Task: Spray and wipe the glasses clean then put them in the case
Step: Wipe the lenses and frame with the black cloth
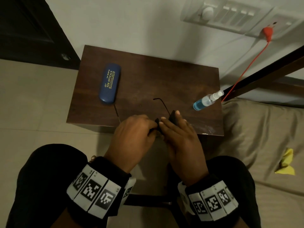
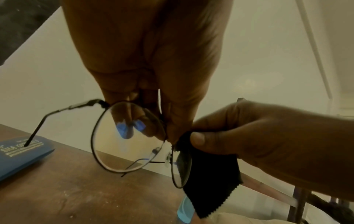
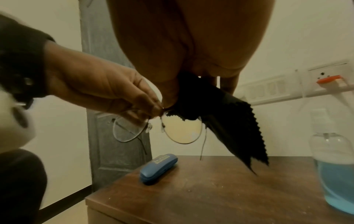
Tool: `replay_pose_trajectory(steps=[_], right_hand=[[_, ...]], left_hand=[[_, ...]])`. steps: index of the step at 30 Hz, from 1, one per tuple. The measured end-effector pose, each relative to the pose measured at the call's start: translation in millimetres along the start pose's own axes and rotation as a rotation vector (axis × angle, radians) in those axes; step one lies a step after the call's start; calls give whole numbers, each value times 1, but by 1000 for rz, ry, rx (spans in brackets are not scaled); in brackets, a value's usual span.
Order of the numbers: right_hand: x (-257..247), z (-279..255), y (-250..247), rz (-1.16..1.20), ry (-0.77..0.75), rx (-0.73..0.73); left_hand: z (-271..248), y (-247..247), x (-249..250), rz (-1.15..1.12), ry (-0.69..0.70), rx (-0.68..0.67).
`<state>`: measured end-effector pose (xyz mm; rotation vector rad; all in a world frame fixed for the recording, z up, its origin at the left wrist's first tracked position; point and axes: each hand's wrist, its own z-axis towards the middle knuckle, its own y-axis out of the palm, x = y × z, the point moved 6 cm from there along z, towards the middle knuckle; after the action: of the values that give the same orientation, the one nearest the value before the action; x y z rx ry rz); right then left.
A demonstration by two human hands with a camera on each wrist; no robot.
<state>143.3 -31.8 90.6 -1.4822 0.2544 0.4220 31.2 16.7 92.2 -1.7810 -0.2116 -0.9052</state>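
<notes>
Two hands meet above the near edge of a small dark wooden table (image 1: 164, 76); the left hand (image 1: 133, 134) pinches the thin round wire-rimmed glasses (image 2: 130, 136) at the top of the frame near the bridge, fingertips (image 2: 134, 116) curled behind one lens; the right hand (image 1: 179, 139) grips a black cloth (image 3: 226, 121) with a pinked, zigzag edge, thumb and fingers closed on it against the top rim of the other lens. The frame's long axis runs left to right between the hands, lenses hanging below the fingers; both temples are unfolded and point away from the person, toward 12 o'clock, over the table. Lenses are clear and show blue glints; the cloth looks matte and soft, and drapes down past the lens. A blue hard oval case (image 1: 109, 83) with gold lettering lies closed on the table at about 10 o'clock from the hands, long axis running near to far; one temple tip ends just beside its near end. A clear plastic spray bottle (image 1: 207, 101) with blue liquid stands at 2 o'clock. Both wrists wear bands with printed square markers.
</notes>
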Motion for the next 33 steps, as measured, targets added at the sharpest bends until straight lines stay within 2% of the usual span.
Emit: replay_pose_trajectory(steps=[2,5,12,18,24,33], right_hand=[[-3,-1,1,-6,-25,6],[10,4,0,-34,30,-31],[24,10,9,26,150,-275],[32,9,-1,69,140,-128],[31,9,-11,101,107,-6],[29,9,-14,80,83,28]], left_hand=[[-1,1,-1,-31,-6,-12],[-3,2,-4,-58,-14,10],[-3,-1,-11,-118,6,85],[-8,-11,-24,-184,-4,144],[-18,-26,-27,-279,57,258],[-19,-19,-23,-288,97,223]])
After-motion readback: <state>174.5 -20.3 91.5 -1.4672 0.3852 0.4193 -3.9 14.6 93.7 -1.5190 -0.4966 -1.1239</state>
